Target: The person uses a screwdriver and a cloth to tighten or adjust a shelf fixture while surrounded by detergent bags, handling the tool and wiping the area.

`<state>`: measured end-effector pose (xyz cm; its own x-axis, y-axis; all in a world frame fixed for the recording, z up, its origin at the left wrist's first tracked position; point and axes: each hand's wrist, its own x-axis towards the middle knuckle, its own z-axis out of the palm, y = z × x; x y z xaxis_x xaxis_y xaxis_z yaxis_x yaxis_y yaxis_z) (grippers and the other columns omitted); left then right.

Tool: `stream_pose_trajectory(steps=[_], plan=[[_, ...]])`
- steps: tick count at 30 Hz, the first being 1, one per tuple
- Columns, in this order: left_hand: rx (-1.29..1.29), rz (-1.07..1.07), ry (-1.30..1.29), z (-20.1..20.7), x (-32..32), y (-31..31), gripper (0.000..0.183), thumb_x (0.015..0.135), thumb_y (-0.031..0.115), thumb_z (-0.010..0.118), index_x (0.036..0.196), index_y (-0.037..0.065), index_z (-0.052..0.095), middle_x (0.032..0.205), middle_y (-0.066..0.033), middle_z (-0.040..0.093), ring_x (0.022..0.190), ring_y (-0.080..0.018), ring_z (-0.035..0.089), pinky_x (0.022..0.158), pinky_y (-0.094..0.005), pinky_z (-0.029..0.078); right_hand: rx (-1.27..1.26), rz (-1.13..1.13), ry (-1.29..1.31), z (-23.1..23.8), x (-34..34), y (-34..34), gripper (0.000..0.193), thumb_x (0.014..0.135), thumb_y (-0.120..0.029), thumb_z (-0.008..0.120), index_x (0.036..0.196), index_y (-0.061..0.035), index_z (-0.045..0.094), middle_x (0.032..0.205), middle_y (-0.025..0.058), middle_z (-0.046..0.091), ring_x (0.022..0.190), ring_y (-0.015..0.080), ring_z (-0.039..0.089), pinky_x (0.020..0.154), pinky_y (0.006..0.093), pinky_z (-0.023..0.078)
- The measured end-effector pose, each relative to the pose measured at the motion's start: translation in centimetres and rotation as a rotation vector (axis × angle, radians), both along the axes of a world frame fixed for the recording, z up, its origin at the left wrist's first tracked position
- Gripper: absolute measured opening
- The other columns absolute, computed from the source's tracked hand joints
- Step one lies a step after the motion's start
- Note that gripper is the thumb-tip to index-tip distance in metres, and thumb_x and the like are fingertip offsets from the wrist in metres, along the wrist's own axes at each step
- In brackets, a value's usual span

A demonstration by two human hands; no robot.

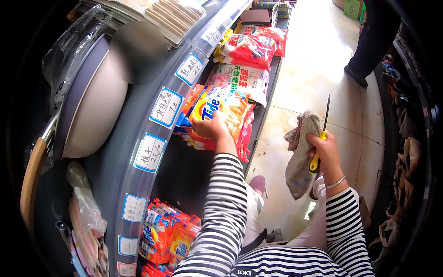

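Observation:
My left hand (211, 127) reaches onto the lower shelf and grips the near edge of an orange bag of laundry powder (233, 108). The bag lies on other bags, with a red one showing beneath it. Out over the aisle, my right hand (325, 150) is closed round a grey-brown cloth (300, 161) and a slim pointed tool (315, 162) with a yellow and black handle. The tool's dark tip points up; I cannot tell if it is a screwdriver or a thin knife. The cloth hangs down beside the handle, crumpled at its top.
Beyond the orange bag lie a white bag (240, 81) and red bags (251, 48). Small orange packets (168, 237) fill the near shelf end. Above, a shelf edge with labels (167, 107) carries a pan (94, 108). A person's dark-trousered leg (374, 41) stands farther along the aisle.

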<state>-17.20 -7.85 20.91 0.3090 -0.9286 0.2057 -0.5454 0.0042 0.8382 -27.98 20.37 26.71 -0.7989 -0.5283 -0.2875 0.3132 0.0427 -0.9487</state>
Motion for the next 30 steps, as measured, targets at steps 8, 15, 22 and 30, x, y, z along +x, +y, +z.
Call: stream_pose_trajectory(steps=[8,15,22,30], plan=[[0.329,-0.045,0.284,-4.7,1.9,-3.7,0.054,0.063,0.003,0.078,0.109,-0.005,0.051,0.113,-0.0197,0.057,0.102,-0.0290,0.059,0.087,-0.0381,0.048,-0.041,0.027,0.012,-0.9,-0.2,-0.4,0.013,0.076,-0.006,0.061,0.087,-0.0020,0.056,0.068,0.0036,0.058,0.045,0.0086,0.049,0.040,0.0215,0.042],[0.300,-0.121,0.452,-4.9,1.5,-4.2,0.041,0.065,0.005,0.072,0.103,-0.004,0.059,0.108,-0.0165,0.062,0.098,-0.0281,0.061,0.088,-0.0347,0.047,-0.033,0.023,-0.014,-0.4,-0.2,-1.4,0.020,0.073,-0.008,0.062,0.090,0.0004,0.056,0.068,0.0045,0.059,0.044,0.0091,0.050,0.041,0.0204,0.041],[0.155,-0.229,1.005,0.9,1.0,-3.6,0.056,0.065,-0.005,0.062,0.117,-0.005,0.043,0.111,-0.0186,0.054,0.097,-0.0272,0.058,0.086,-0.0392,0.048,-0.017,0.082,-0.013,-0.4,-0.8,-2.5,0.017,0.075,-0.010,0.061,0.087,-0.0004,0.056,0.065,0.0050,0.059,0.042,0.0094,0.050,0.040,0.0207,0.041],[0.140,-0.334,0.913,8.5,15.7,5.8,0.038,0.065,-0.004,0.062,0.101,-0.005,0.050,0.098,-0.0154,0.057,0.090,-0.0274,0.061,0.081,-0.0398,0.051,-0.142,0.100,0.059,-0.6,-1.4,-3.1,0.020,0.078,-0.016,0.062,0.088,0.0001,0.058,0.072,0.0060,0.060,0.046,0.0067,0.047,0.044,0.0185,0.040]])
